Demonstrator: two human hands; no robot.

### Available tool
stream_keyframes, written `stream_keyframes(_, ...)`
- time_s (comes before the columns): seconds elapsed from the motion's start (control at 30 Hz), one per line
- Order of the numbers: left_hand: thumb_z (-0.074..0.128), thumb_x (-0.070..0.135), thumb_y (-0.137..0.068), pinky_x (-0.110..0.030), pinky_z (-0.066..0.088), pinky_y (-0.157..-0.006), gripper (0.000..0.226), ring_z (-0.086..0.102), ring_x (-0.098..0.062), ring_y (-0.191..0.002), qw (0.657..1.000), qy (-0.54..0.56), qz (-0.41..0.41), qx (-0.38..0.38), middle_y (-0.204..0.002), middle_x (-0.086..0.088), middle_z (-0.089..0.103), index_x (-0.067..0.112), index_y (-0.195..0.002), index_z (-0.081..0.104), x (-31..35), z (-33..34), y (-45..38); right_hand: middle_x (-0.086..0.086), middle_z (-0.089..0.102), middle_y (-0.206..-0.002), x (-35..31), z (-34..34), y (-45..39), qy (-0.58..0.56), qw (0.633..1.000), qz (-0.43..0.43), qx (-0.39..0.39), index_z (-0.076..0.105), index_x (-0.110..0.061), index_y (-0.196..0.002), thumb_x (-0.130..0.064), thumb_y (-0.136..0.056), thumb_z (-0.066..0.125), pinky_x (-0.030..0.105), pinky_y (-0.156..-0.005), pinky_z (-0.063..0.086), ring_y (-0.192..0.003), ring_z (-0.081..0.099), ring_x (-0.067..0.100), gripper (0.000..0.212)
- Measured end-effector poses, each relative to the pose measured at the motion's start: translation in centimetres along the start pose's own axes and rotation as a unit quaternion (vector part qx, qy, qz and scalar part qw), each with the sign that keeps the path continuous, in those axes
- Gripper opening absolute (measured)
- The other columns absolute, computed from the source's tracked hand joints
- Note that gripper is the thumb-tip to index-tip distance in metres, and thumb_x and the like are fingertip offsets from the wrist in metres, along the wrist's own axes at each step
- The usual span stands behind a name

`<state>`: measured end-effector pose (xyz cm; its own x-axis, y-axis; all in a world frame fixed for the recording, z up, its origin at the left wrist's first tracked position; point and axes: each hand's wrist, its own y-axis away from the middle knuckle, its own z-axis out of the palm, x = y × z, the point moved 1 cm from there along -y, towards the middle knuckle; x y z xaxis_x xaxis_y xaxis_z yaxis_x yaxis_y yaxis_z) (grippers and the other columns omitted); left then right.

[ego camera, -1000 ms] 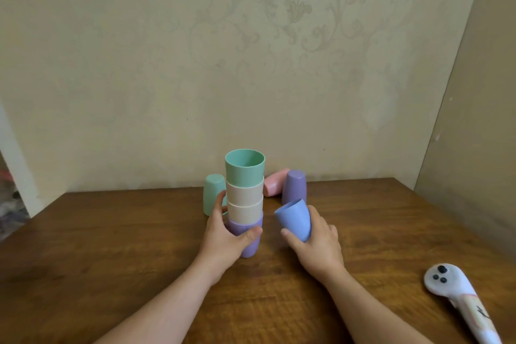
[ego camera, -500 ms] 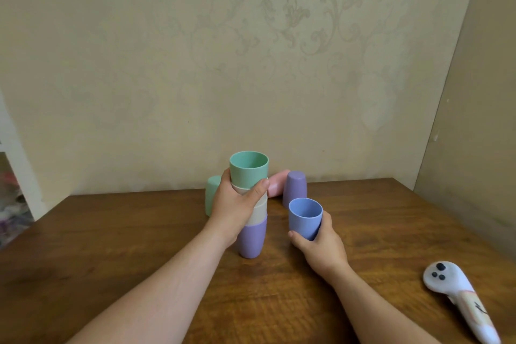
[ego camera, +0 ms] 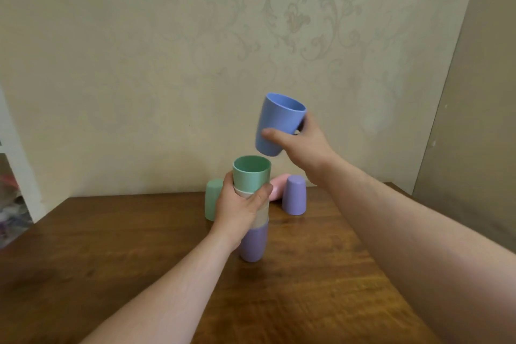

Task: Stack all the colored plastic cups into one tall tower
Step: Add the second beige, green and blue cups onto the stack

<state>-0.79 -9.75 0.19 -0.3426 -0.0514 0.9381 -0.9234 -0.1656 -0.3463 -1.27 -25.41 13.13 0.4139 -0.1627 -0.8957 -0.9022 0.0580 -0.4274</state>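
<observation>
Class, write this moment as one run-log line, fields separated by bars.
left hand: steadying tower | right hand: holding blue cup above green top cup | next: probably nest it

Cup stack [ego camera: 252, 204] mid-table [ego camera: 111, 246], three loose cups behind (one perhaps lying sideways), raised cup [ego camera: 277, 127] above-right of stack

You're working on a dark brown wooden counter [ego camera: 117, 246] that runs back to the patterned wall. Near its middle, the stack's lilac bottom cup [ego camera: 253, 243] stands on the wood, with the nested cups rising from it. Behind the stack, close to the wall, a mint-green cup [ego camera: 212, 201] stands mouth-down on the left, a purple cup [ego camera: 294, 195] stands mouth-down on the right, and a pink cup [ego camera: 277, 188] lies on its side between them, just beside the purple one.
</observation>
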Motion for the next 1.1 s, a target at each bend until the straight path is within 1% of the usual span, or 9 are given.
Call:
stream_keyframes(0.23,0.091,0.043,-0.071,-0.038,0.065,-0.078,0.058,0.078,-0.007,-0.09,0.999,-0.019,-0.032,0.013,-0.1,0.012,0.081,0.034,-0.121,0.064,0.6,0.2,-0.2,-0.01,0.068,-0.108,2.6,3.9,1.8,0.015,0.995,0.058,-0.079,0.054,-0.028,-0.131,-0.018,-0.084,0.088,0.017,-0.058,0.055,-0.088,0.07,0.004,0.059)
stream_keyframes(0.4,0.09,0.037,-0.071,-0.031,0.063,-0.07,0.053,0.078,-0.006,-0.086,0.998,-0.055,-0.021,-0.006,-0.097,0.01,0.08,0.032,-0.118,0.065,0.5,0.4,-0.2,-0.003,0.074,-0.115,4.7,5.3,2.8,0.009,0.994,0.088,-0.069,0.053,-0.031,-0.134,-0.036,-0.077,0.087,0.043,-0.092,0.064,-0.104,0.076,0.017,0.067)
stream_keyframes(0.5,0.093,0.028,-0.073,-0.034,0.062,-0.079,0.05,0.077,-0.009,-0.093,0.994,-0.09,-0.051,-0.045,-0.097,0.012,0.08,0.036,-0.114,0.065,-2.0,-0.3,1.4,0.001,0.072,-0.117,5.0,5.2,3.0,-0.017,0.992,0.09,-0.081,0.052,-0.028,-0.136,-0.025,-0.088,0.085,0.037,-0.088,0.063,-0.105,0.075,0.021,0.059)
stream_keyframes(0.63,0.099,0.039,-0.069,-0.023,0.055,-0.084,0.079,0.069,-0.005,-0.11,0.976,-0.147,-0.114,-0.115,-0.122,0.017,0.072,0.036,-0.134,0.053,-6.7,-2.4,4.2,-0.01,0.075,-0.113,6.4,4.7,4.1,-0.028,0.992,0.072,-0.101,0.052,-0.034,-0.137,-0.02,-0.089,0.087,0.027,-0.083,0.063,-0.104,0.076,0.013,0.061)
stream_keyframes(0.77,0.092,0.06,-0.056,-0.04,0.06,-0.094,0.075,0.071,-0.013,-0.11,0.959,-0.232,-0.11,-0.121,-0.119,0.014,0.073,0.046,-0.114,0.047,-7.7,-1.9,4.1,-0.014,0.075,-0.113,10.6,4.0,6.0,0.038,0.99,0.058,-0.126,0.05,-0.037,-0.135,-0.01,-0.08,0.089,0.029,-0.09,0.063,-0.112,0.075,0.014,0.072)
stream_keyframes(0.83,0.089,0.062,-0.055,-0.045,0.06,-0.097,0.081,0.073,-0.017,-0.113,0.951,-0.259,-0.099,-0.134,-0.123,0.011,0.074,0.047,-0.122,0.046,-8.1,-1.2,3.7,-0.012,0.075,-0.12,13.4,3.4,7.4,0.077,0.985,0.072,-0.135,0.048,-0.041,-0.142,-0.011,-0.073,0.09,0.032,-0.095,0.063,-0.114,0.074,0.008,0.086)
stream_keyframes(0.9,0.086,0.059,-0.06,-0.043,0.059,-0.098,0.089,0.071,-0.016,-0.116,0.935,-0.305,-0.081,-0.162,-0.128,0.01,0.071,0.038,-0.137,0.046,-8.2,-0.9,3.2,-0.017,0.074,-0.121,15.4,2.6,8.6,0.139,0.976,0.104,-0.133,0.048,-0.043,-0.145,-0.024,-0.066,0.093,0.029,-0.095,0.062,-0.111,0.071,0.0,0.092)
stream_keyframes(0.97,0.082,0.058,-0.066,-0.038,0.058,-0.1,0.092,0.068,-0.012,-0.117,0.907,-0.355,-0.053,-0.222,-0.131,0.01,0.069,0.032,-0.147,0.045,-7.4,-1.2,2.9,-0.019,0.074,-0.118,16.8,1.7,9.2,0.181,0.969,0.123,-0.113,0.053,-0.042,-0.138,-0.035,-0.066,0.092,0.03,-0.094,0.062,-0.107,0.071,-0.002,0.082)
stream_keyframes(1.1,0.072,0.028,-0.089,-0.023,0.057,-0.094,0.056,0.07,0.0,-0.097,0.813,-0.457,0.002,-0.361,-0.113,0.016,0.073,0.034,-0.144,0.062,-5.0,-3.5,0.7,-0.022,0.071,-0.113,18.0,0.5,8.5,0.201,0.971,0.126,-0.041,0.049,-0.049,-0.126,-0.039,-0.068,0.09,0.024,-0.085,0.056,-0.101,0.068,-0.003,0.071)
